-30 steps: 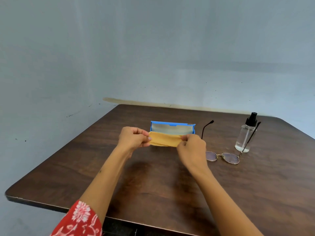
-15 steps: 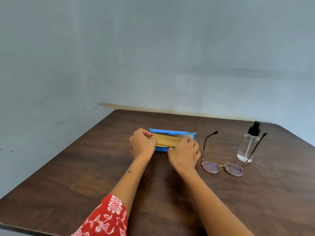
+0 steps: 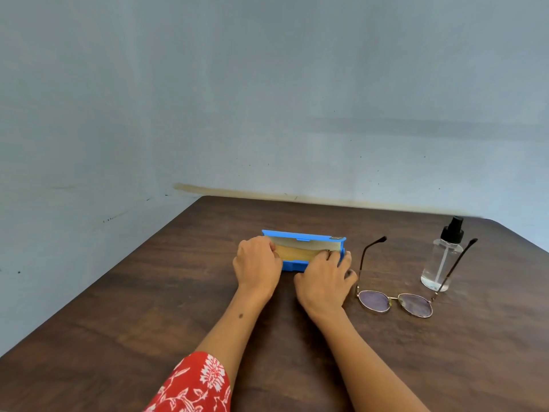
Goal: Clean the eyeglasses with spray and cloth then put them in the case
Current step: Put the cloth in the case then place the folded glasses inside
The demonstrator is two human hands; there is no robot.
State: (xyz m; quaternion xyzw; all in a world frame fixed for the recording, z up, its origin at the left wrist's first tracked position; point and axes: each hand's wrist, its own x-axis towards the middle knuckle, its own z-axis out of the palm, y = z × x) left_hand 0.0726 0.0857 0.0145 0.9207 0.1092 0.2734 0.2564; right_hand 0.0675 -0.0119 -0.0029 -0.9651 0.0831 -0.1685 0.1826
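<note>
A blue glasses case (image 3: 303, 235) stands open in the middle of the brown table (image 3: 148, 307). A folded yellow cloth (image 3: 294, 252) lies inside it. My left hand (image 3: 257, 267) is at the case's left end and my right hand (image 3: 325, 281) at its right end, fingertips of both pressing on the cloth's ends. The eyeglasses (image 3: 395, 303), thin metal frame with temples unfolded, lie on the table to the right of my right hand. A clear spray bottle (image 3: 441, 260) with a black nozzle stands upright behind them.
A pale blue-grey wall (image 3: 267, 114) runs along the table's far and left sides. The table's right rear corner sits just beyond the bottle. A red flowered sleeve (image 3: 193, 385) shows at the bottom.
The cloth, held stretched above the table in front of the case, has been lowered into the case. Both hands have come down with it and now rest at the case's ends.
</note>
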